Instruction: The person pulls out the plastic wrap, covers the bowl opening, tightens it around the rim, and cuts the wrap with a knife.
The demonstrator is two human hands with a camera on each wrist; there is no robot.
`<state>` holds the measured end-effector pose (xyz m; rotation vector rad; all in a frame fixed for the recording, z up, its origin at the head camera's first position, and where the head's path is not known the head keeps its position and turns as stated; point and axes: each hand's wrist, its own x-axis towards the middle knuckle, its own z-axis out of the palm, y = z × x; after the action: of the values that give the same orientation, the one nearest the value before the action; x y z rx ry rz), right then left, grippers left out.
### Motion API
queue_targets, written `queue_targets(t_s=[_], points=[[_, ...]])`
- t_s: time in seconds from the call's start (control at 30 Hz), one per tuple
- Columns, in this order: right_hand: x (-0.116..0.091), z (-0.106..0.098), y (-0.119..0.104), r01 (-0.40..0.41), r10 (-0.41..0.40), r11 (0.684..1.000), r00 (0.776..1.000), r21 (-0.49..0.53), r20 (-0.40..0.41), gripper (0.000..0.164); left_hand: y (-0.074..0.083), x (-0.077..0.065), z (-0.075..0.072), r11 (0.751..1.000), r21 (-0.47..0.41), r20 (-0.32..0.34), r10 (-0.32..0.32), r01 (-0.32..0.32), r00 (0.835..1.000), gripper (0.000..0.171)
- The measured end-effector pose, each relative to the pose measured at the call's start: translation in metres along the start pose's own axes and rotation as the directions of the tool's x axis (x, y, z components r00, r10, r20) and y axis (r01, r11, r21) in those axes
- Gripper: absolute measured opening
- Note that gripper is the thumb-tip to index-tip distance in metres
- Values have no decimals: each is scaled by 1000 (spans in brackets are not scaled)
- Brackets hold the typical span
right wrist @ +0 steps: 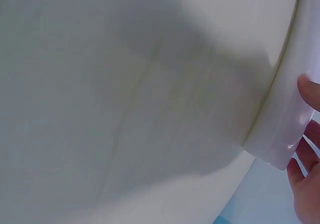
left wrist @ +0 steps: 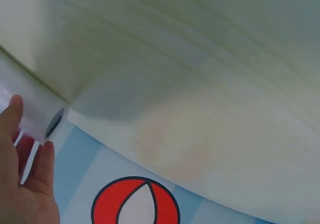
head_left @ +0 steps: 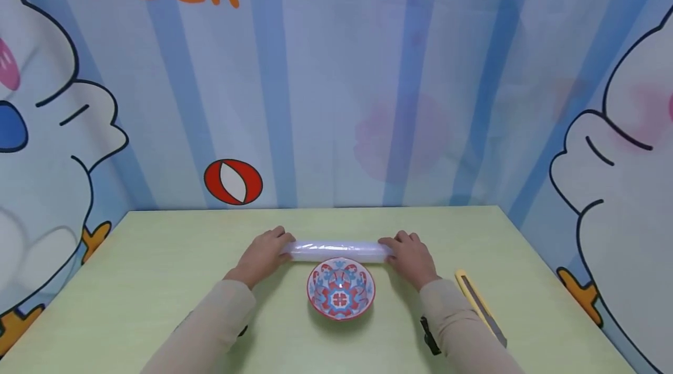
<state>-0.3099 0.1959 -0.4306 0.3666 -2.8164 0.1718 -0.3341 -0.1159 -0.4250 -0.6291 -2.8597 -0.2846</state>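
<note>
Green table (head_left: 184, 263), bowl (head_left: 340, 298) patterned inside, left fingers (head_left: 280, 239) and right fingers (head_left: 397, 243) gripping glossy roll (head_left: 336, 251)

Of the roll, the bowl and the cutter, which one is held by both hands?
The shiny plastic roll: the left hand and right hand grip it near opposite ends. Neither hand touches the patterned bowl or the yellow cutter.

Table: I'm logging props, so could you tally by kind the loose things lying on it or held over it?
Roll of plastic film: 1
Patterned bowl: 1
Yellow cutter: 1
Total: 3
</note>
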Motion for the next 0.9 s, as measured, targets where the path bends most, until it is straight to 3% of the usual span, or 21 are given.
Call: queue_targets(t_s=[0.13,0.23,0.5,0.73,0.9], points=[[0,1,0,-17,17,999,1000,28,21,35,-8,-3,0,999,-46,-59,21,-24,998,12],[-1,0,-1,-27,26,999,999,34,30,35,-9,-5,-1,998,-63,-82,12,-18,997,8],[-2,-6,0,20,-19,999,999,-28,28,36,5,9,-10,997,-24,-21,-71,71,997,12],[1,-17,-3,19,-16,999,990,-26,141,35,12,15,-9,996,-25,64,-86,88,994,30],[5,-24,-11,-24,23,1000,979,-1,200,35,11,17,-10,991,-55,68,-119,123,991,20]])
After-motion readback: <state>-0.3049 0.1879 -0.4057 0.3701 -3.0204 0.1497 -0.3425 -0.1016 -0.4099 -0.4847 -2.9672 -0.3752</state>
